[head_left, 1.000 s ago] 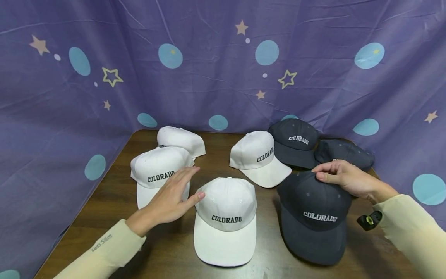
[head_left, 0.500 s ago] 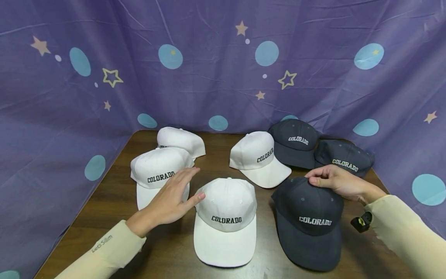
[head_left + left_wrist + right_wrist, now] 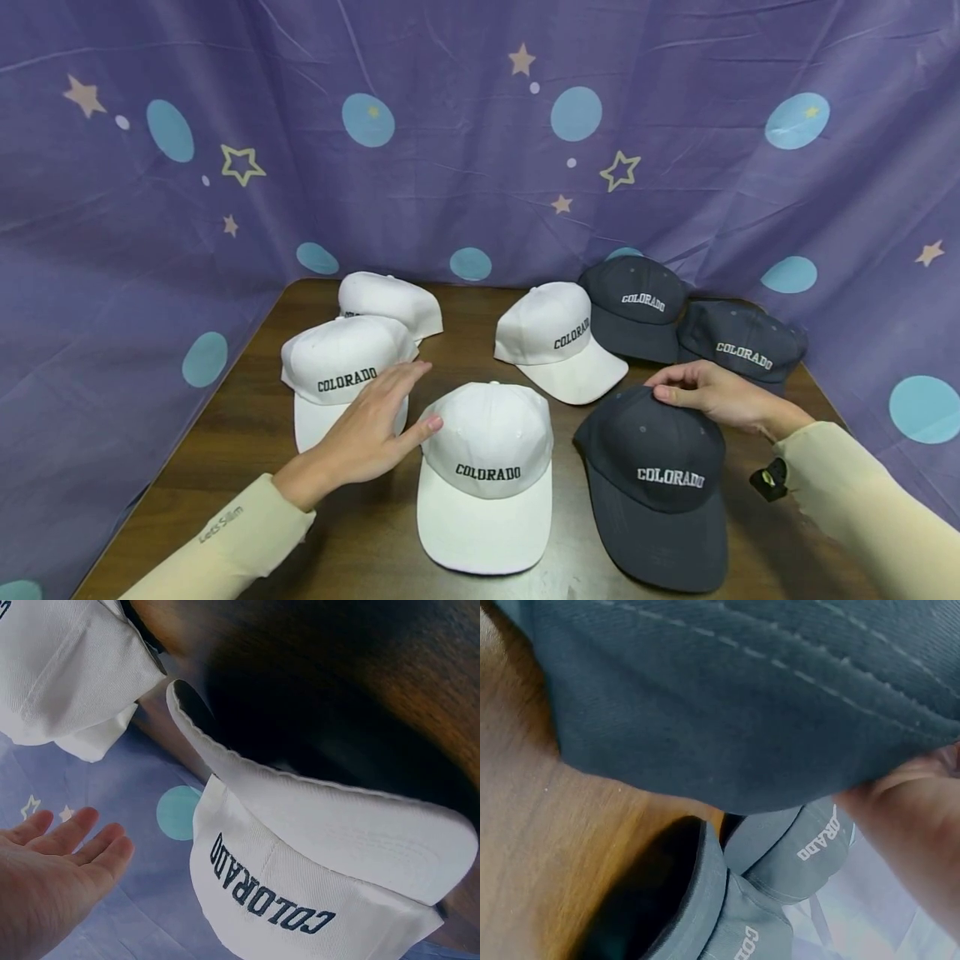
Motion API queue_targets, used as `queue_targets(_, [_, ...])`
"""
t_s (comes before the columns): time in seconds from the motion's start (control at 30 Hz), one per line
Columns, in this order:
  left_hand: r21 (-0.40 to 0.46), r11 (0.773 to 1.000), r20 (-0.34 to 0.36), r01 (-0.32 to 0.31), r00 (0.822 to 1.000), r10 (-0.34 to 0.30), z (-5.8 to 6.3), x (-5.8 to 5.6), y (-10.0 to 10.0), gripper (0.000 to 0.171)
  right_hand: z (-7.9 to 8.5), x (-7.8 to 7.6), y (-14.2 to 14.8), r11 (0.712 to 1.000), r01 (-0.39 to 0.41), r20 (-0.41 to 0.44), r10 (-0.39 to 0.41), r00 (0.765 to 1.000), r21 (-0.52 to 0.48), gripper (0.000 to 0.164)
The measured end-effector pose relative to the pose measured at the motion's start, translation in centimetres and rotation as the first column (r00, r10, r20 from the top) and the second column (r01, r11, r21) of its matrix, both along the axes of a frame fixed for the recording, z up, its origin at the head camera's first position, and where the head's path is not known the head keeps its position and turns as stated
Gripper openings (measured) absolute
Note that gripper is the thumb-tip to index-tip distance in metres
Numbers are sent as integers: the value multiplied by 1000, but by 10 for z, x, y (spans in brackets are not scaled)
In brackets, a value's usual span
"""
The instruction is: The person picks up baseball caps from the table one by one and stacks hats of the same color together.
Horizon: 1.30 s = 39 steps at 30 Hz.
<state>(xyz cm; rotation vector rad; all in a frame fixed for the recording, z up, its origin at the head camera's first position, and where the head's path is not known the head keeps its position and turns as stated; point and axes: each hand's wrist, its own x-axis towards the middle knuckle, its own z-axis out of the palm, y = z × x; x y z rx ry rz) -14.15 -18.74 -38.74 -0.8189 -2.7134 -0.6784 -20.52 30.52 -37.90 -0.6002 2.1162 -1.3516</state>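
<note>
Toward the front right of the table, my right hand (image 3: 708,393) pinches the crown top of a dark navy baseball cap (image 3: 667,450) lettered COLORADO. That cap's brim faces me, and its fabric fills the upper part of the right wrist view. Beside it, at the front middle, sits a white cap (image 3: 487,442) with black COLORADO lettering. My left hand (image 3: 367,433) has its fingers extended between this cap and another white cap (image 3: 341,367) on the left. In the left wrist view the fingers (image 3: 105,851) hold nothing. Whether the thumb touches the front white cap I cannot tell.
A third white cap (image 3: 390,300) lies at the back left, and one more white cap (image 3: 551,333) at the back middle. Two navy caps (image 3: 633,287) stand at the back right. The wooden table (image 3: 453,358) ends at a purple curtain (image 3: 465,200).
My right hand has moved left and toward me with the navy cap, nearer to the front white cap. The back right cap's lettering has come into view. My left hand has stayed put.
</note>
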Motion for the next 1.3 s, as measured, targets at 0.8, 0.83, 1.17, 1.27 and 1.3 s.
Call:
queue_targets(0.8, [13,1000,-5,-24,1000,24,-1,-2,-1,69,7,17,-7,923,281,-458,-137,878,264,30])
queue_targets(0.83, [12,1000,-7,-26,1000,26,-1,-3,-2,69,7,18,-7,916,297,-481,-139,865,269,30])
queue_targets(1.17, [19,998,-24,-53,998,53,1,-8,-11,67,15,31,-5,875,417,-591,-206,780,245,32])
queue_targets(1.27, [27,998,-37,-59,997,60,2,-10,-14,65,16,34,-2,874,428,-592,-223,775,231,33])
queue_targets(1.3, [29,998,-44,-59,997,60,2,-11,-15,65,16,34,-1,874,429,-592,-225,774,229,33])
